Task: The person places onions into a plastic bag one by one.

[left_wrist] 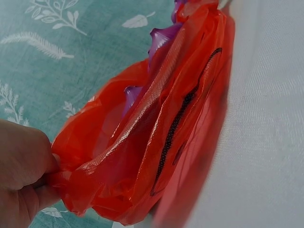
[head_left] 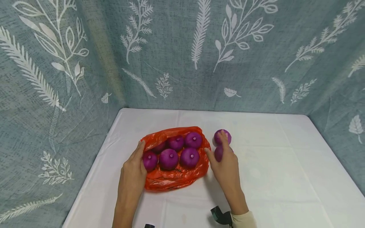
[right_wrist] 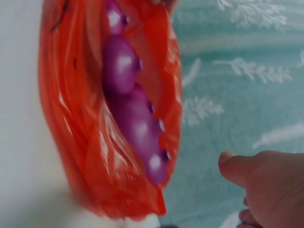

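Observation:
A red plastic bag (head_left: 176, 183) lies with its mouth open upward on the white table. Inside it sit several purple onions (head_left: 169, 159), also seen side-on as smooth onions (right_wrist: 121, 64) in the right wrist view. My left hand (head_left: 132, 171) pinches the bag's left edge between thumb and fingers, clearest in the left wrist view. To the right of the bag, my right hand (head_left: 226, 166) is held with thumb and fingers spread, over two loose onions (head_left: 222, 135). It partly hides the nearer one; no onion shows in its grasp.
The white-covered table (head_left: 285, 164) extends to the right of the hands. A blue-green leaf-patterned cloth (head_left: 176, 50) hangs behind and at both sides. Dark wrist-camera parts (head_left: 220, 217) show by the right wrist.

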`<state>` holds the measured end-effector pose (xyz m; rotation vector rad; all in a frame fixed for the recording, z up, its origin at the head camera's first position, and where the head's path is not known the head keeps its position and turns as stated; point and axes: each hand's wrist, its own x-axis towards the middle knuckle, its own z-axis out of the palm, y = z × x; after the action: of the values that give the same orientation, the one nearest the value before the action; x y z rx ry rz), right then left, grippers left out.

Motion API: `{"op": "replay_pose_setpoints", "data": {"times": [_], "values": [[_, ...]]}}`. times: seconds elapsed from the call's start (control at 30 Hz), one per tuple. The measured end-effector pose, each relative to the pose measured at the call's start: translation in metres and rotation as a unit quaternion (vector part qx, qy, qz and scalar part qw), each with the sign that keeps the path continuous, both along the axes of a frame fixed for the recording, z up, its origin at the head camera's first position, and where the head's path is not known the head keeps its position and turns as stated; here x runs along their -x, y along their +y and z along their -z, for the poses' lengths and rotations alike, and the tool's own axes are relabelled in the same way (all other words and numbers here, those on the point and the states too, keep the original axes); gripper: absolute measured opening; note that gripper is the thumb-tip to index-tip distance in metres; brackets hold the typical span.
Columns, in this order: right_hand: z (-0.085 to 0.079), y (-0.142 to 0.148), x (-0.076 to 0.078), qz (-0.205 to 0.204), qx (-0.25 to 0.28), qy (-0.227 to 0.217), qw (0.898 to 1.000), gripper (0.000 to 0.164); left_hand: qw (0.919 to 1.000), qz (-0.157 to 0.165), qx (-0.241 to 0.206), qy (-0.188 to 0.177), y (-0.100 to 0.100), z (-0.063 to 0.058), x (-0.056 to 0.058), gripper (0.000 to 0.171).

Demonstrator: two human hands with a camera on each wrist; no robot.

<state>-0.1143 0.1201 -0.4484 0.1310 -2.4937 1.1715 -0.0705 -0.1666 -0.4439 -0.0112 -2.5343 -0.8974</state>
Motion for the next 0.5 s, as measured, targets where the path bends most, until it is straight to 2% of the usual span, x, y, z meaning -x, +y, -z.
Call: {"op": "replay_pose_setpoints", "data": {"times": [0.27,0.5], "values": [[0.009,0.024,-0.001,0.062,0.013,-0.018,0.998,0.081,1.0,0.0,0.004,-0.001,-0.001,0.002,0.0,0.061],[0.015,0.038,-0.005,0.084,0.012,-0.042,0.996,0.084,1.0,0.004,0.004,0.0,-0.001,0.001,0.001,0.063]]}}
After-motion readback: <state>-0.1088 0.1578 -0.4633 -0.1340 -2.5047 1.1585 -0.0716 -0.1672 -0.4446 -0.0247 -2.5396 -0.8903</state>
